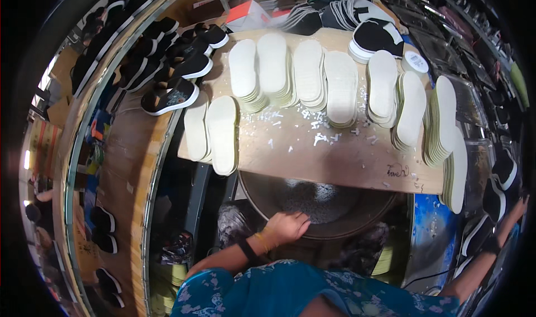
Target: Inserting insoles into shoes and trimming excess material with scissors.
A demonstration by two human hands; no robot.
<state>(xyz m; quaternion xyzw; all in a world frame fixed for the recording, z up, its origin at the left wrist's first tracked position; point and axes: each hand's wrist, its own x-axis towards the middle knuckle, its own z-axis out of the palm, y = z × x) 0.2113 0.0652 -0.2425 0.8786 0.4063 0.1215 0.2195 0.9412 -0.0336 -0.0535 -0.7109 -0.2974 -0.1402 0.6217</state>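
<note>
My left hand [287,226] is closed in a loose fist, knuckles up, above the near part of a large round dark basin [262,205]. The curled fingers hide whatever may be inside them. A dark band and a thin yellowish bracelet circle that wrist. At the far right edge my right hand [522,206] reaches out beside the rack of black shoes with white soles [494,200]. Its fingers are too small and dim to make out. Ahead, several stacks of cream insoles [273,63] stand on a wooden table [312,163], with small white scraps [321,138] scattered among them.
On the left, wooden shelves [125,174] hold black shoes [170,95]. A black and white shoe [377,41] and a round white-lidded container [415,63] sit at the table's back right. Shoe uppers [340,15] lie piled behind. More insoles [456,174] overhang the right edge.
</note>
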